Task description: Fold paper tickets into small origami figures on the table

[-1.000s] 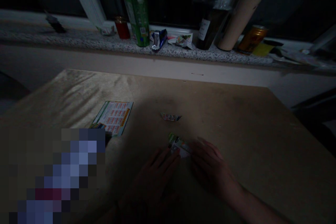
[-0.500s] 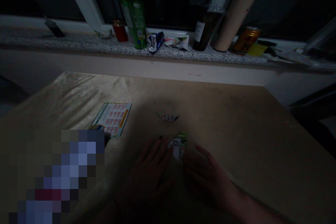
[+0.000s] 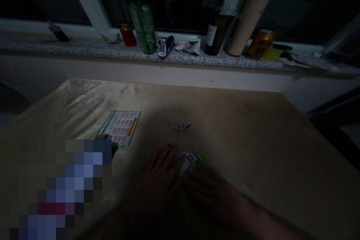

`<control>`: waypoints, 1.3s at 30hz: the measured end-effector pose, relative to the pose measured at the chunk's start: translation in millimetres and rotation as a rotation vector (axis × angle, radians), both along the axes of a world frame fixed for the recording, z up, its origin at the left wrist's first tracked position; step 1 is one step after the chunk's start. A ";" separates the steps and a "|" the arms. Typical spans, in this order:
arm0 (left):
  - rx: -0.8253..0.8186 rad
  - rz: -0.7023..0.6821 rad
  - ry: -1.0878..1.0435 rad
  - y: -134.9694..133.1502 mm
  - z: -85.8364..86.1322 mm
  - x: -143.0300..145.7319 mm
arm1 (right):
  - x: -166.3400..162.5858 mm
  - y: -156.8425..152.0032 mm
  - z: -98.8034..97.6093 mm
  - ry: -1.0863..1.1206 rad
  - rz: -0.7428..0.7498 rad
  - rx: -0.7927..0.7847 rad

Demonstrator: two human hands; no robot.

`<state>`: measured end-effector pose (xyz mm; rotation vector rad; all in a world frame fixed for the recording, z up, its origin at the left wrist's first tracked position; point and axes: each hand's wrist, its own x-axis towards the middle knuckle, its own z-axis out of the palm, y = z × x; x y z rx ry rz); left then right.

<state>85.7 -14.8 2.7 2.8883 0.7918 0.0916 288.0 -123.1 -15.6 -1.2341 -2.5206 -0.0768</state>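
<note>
A small white and green wrapper (image 3: pixel 188 162) lies flattened on the dim table (image 3: pixel 247 131), in the shadow between my hands. Flat on the tabletop rests my left hand (image 3: pixel 160 180), its fingers outstretched and its index finger at the wrapper's left edge. My right hand (image 3: pixel 210 187) is low over the wrapper's lower right side, fingers stretched toward the left hand and covering part of it. A little farther off lies a narrow, patterned candy wrapper (image 3: pixel 180 126), untouched by either hand.
Left of my hands is a printed calendar card (image 3: pixel 120 127), beside a pixelated patch. Along the speckled windowsill (image 3: pixel 95 49) stand a red jar (image 3: pixel 128 36), a green container (image 3: pixel 144 30), a dark cup (image 3: pixel 215 37), a cardboard tube (image 3: pixel 250 18) and an orange can (image 3: pixel 260 44), with crumpled foil (image 3: pixel 165 46).
The white and green wrapper has turned clockwise and slid slightly toward me. My right hand has moved left and down, closer to my left hand, which stays nearly in place.
</note>
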 end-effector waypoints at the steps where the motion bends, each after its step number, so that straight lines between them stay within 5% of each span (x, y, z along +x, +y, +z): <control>1: 0.003 0.007 -0.002 0.0 -0.1 0.2 | -0.1 0.5 0.8 -0.002 0.005 -0.005; 7: 0.013 -0.002 0.011 1.0 0.4 1.0 | 1.9 3.7 2.1 0.061 -0.026 0.029; 15: 0.040 -0.035 0.031 3.3 -0.3 0.7 | 7.6 18.3 14.9 0.106 -0.311 -0.017; 39: 0.060 -0.224 -0.042 11.0 3.0 -0.1 | 23.6 21.5 15.5 0.166 -0.177 -0.038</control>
